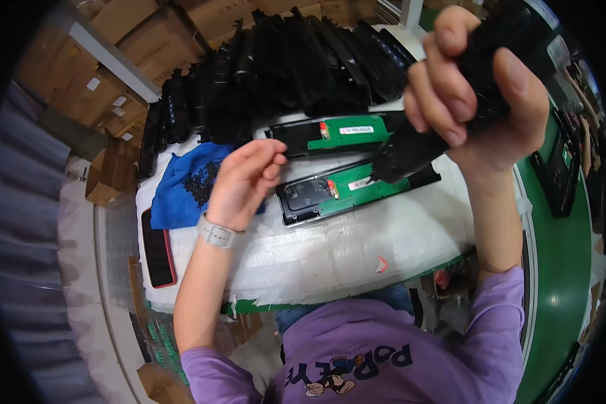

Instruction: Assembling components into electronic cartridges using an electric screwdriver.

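White-covered table [316,259], blue cloth [170,192], phone [157,256], two open housings [308,196], red scrap [382,264], black casings [283,64]

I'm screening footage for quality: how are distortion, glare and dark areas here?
In the head view: dark corners, the curtain bowed at the left, mild sheen on the white table cover, and little detail in the black tool or the heaped black parts.

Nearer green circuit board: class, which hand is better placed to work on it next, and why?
Probably the right hand: it grips a black tool pointing at the board; the left hand is by the farther housing.
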{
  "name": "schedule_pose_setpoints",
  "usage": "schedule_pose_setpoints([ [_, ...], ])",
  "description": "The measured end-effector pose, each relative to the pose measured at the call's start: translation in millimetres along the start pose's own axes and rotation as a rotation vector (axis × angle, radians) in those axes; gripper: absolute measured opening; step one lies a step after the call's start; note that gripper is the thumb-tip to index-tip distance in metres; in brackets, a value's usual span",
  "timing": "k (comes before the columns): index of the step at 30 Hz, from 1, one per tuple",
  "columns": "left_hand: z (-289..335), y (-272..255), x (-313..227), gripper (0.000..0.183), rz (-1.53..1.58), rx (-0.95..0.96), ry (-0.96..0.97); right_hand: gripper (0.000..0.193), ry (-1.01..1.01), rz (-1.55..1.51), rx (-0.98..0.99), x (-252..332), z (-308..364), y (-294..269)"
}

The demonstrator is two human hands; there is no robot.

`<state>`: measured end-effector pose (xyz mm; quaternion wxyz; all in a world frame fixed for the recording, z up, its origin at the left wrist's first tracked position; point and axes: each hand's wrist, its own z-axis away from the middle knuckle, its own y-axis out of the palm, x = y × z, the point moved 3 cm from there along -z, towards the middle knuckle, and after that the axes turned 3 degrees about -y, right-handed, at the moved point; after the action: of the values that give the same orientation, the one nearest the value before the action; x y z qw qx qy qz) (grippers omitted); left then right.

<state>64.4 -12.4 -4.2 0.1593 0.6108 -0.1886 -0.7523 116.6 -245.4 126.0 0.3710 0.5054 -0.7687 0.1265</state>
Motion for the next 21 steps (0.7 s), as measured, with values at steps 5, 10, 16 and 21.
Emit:
schedule_pose_setpoints([
  [5, -3, 31, 3, 0.02, 0.209, 0.135, -0.034, 0.036, -0.05, -0.036, 0.0, -10, -26, 9],
  [10, 23, 30, 20, 0.018, 0.018, 0.005, -0.082, 0.036, -0.024, -0.123, -0.03, -19, -13, 0],
  [16, 22, 36, 20, 0.016, -0.013, 0.042, -0.047, 0.035, -0.05, -0.177, -0.077, -19, -12, 2],
  [21, 23, 37, 23, 0.022, -0.007, 0.107, -0.055, 0.034, -0.082, -0.152, -0.058, -24, -10, 9],
])
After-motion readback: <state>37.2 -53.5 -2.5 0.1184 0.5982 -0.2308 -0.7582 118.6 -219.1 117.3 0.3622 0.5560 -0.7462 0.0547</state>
